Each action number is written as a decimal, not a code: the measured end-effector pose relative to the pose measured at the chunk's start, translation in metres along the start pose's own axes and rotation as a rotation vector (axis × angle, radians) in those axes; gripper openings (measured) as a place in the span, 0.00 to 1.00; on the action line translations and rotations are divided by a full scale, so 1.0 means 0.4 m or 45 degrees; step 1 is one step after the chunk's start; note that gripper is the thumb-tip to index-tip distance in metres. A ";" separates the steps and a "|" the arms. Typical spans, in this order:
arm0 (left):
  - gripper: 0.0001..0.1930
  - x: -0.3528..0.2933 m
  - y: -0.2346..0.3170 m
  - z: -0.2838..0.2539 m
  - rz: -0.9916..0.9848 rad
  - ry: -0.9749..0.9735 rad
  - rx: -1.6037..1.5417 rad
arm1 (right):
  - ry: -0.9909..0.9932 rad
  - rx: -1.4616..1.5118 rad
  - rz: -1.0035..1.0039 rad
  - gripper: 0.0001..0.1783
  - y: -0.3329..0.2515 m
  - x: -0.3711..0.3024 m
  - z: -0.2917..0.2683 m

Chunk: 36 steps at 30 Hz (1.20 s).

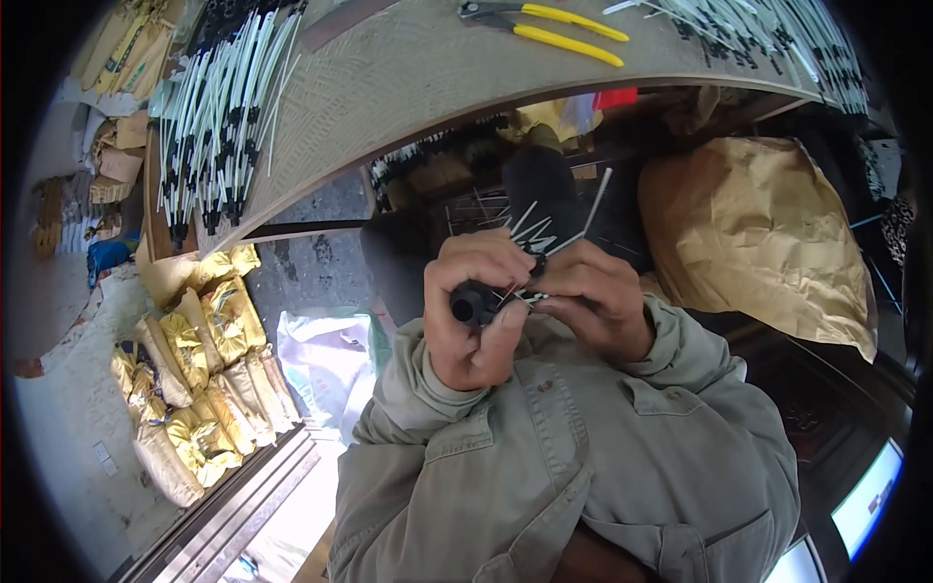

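Observation:
My left hand [486, 340] is wrapped round a black cylindrical piece [472, 305], whose round hollow end points left. Several thin white rods [531, 229] poke out beyond my fingers, at differing angles. Close against it, my right hand [604, 303] is closed in a pinch at the same bundle, thumb and fingers together on the thin white rods. One longer white rod [599, 199] rises past the right fingers. Both hands are above my lap, in front of my grey-green jacket [544, 447]. My fingers hide where the rods meet the black piece.
On the curved table [418, 92] lie yellow-handled pliers [554, 29] and a pile of white rods with black ends [228, 117]; more rods [768, 39] lie at the far right. A brown paper sack [758, 233] stands right, wrapped paper bundles [209, 369] left, a plastic bag [326, 364] nearer.

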<state>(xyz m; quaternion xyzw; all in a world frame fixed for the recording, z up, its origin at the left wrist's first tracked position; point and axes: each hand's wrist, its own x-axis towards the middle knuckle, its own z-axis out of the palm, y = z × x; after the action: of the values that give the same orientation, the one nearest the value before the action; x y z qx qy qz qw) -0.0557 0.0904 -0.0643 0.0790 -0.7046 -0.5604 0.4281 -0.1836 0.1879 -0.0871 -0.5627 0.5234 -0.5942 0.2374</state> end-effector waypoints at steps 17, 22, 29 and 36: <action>0.16 -0.045 0.078 -0.085 0.022 0.172 0.345 | -0.334 0.158 0.045 0.10 -0.019 0.090 0.044; 0.13 -0.044 0.158 -0.212 0.014 0.585 0.431 | 0.005 -0.442 -0.044 0.13 0.053 0.274 -0.020; 0.14 -0.079 0.062 -0.241 -0.059 0.375 0.809 | 0.193 -1.805 -0.412 0.16 0.280 0.427 -0.175; 0.15 -0.082 0.065 -0.245 -0.163 0.342 0.669 | 0.056 -0.129 0.352 0.12 0.109 0.366 -0.048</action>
<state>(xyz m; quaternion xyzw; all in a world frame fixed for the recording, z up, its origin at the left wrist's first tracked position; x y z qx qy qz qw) 0.0420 0.0485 -0.0582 0.3048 -0.7561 -0.3691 0.4463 -0.2516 0.0525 -0.0608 -0.4833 0.6303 -0.5409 0.2767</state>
